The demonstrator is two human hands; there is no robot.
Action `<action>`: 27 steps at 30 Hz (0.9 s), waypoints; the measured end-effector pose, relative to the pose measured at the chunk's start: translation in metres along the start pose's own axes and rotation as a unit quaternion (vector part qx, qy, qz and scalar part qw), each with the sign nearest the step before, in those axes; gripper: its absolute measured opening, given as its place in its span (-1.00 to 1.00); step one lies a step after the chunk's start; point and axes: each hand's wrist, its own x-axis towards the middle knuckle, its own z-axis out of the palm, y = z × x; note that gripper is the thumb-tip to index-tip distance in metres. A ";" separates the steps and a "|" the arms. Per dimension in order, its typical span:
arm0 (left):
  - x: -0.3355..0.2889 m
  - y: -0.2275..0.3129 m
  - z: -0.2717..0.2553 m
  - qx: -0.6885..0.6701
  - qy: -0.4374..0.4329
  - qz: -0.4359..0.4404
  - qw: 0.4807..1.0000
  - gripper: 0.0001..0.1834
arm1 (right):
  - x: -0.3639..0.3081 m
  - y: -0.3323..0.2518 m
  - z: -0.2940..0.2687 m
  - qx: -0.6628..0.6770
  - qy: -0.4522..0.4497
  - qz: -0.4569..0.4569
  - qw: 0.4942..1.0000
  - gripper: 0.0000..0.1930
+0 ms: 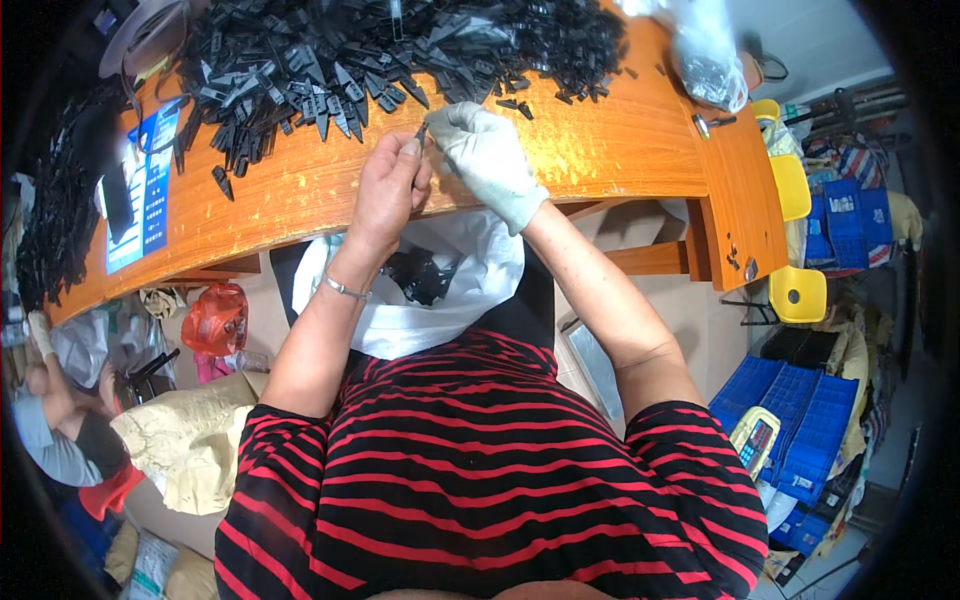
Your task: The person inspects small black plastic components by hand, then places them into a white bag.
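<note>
My bare left hand (pixel 385 190), with a bracelet at the wrist, pinches a small dark plastic piece (pixel 421 131) between thumb and finger. My right hand (pixel 485 160) wears a white glove; its curled fingertips meet the same piece from the other side. Both hands are just above the near edge of the wooden table (pixel 610 150). Beyond them spreads a big heap of black pointed plastic pieces (pixel 290 85). Below my wrists, a white bag (pixel 390 335) lies open on my lap, with black pieces (pixel 425 280) inside.
A blue printed sheet (pixel 157 190) and another black heap (pixel 60 200) lie at the table's left. A clear plastic bag (pixel 712 70) stands at the far right. Yellow stools (pixel 790 187) and blue crates (pixel 790 410) are to the right. Another person's arm (pixel 58 400) shows at left.
</note>
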 end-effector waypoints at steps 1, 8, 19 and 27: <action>0.000 -0.004 -0.002 0.001 0.004 0.003 1.000 -0.77 | 0.002 0.002 0.003 -0.023 0.003 -0.023 0.999 -0.75; -0.003 -0.024 -0.010 0.106 0.079 0.019 0.991 -0.73 | -0.011 -0.021 0.009 -0.310 -0.010 -0.089 0.946 -0.85; -0.014 -0.037 -0.014 0.124 0.187 0.029 0.974 -0.70 | -0.011 -0.012 0.029 -0.369 -0.084 -0.171 0.910 -0.83; -0.018 -0.050 -0.002 0.178 0.264 0.071 0.945 -0.68 | -0.015 -0.004 0.027 -0.391 -0.129 -0.167 0.896 -0.85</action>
